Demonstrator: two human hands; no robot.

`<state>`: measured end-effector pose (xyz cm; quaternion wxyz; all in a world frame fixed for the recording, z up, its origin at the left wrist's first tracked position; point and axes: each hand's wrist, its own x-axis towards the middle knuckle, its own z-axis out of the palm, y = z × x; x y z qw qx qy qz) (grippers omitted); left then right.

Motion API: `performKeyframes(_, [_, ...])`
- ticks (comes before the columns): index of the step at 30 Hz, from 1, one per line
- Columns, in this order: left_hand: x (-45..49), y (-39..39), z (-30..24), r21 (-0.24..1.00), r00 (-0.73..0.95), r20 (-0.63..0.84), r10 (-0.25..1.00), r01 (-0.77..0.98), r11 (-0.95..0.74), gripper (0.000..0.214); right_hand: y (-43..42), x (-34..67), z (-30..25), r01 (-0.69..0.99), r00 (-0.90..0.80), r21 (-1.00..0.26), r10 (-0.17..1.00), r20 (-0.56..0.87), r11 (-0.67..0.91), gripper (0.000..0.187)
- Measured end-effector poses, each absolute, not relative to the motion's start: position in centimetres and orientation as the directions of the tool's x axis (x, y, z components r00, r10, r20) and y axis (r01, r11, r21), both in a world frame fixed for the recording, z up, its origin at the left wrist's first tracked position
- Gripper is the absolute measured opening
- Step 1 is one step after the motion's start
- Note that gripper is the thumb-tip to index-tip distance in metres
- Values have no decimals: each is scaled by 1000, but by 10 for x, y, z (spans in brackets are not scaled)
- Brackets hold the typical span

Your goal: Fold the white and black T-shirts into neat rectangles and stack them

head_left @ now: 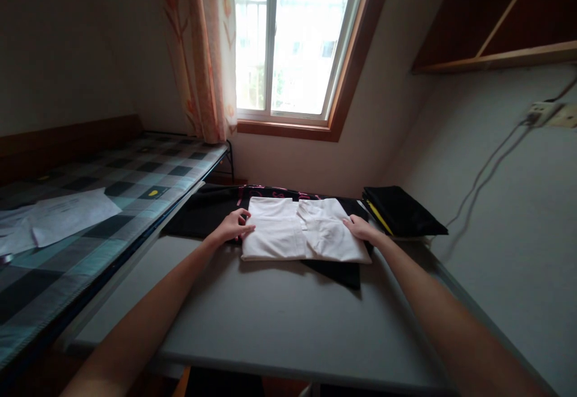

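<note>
Both bare arms reach forward over a table, elbows apart, the forearms slanting inward so that the hands face each other across a folded white garment. The left hand is at the garment's left edge, half open, its thumb and forefinger spread with a gap between them and touching the cloth. The right hand lies at the opposite edge, its fingers bent over the fabric; whether either hand grips from below cannot be told, as the undersides are hidden. Between the hands, the garment is a flat, roughly rectangular bundle of soft, matte cloth, with shallow creases and a notched seam near its middle. Under it, a corner of black fabric pokes out toward the wearer, nearer the right hand. Beyond and beside the left hand spreads more black cloth, with pink lettering farther back. Just past the right hand is a squarish black bundle with a yellow strip along its side. The tabletop in front of both hands is smooth and grey. Well left of the left hand is a checked mattress with white papers on it.
</note>
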<state>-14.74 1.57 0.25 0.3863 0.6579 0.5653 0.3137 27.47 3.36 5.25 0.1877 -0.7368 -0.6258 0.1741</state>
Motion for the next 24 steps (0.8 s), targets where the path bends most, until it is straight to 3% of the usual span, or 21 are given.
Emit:
performKeyframes(6, [-145,8,12,771,186,78,979,612,-178,60,16,276,67,702,105,-665,960,-259,-256,33])
performKeyframes(12, [-140,10,18,748,101,211,972,624,-227,39,25,263,119,533,45,-811,966,-255,-240,14])
performKeyframes(14, [-136,11,22,844,77,209,975,490,-219,44,29,241,141,484,13,-858,982,-189,-171,20])
performKeyframes(17, [-131,8,31,989,130,60,990,125,-76,63,27,191,167,440,-161,-897,987,-25,50,35])
performKeyframes(20, [-128,5,37,975,229,-101,968,-171,142,72,18,140,167,333,-424,-916,903,67,224,45])
performKeyframes(22, [-128,5,37,946,249,-184,951,-220,240,72,13,120,151,355,-550,-886,833,60,298,45])
performKeyframes(24, [-129,5,34,948,233,-228,945,-168,270,66,10,114,126,459,-566,-801,821,71,385,40])
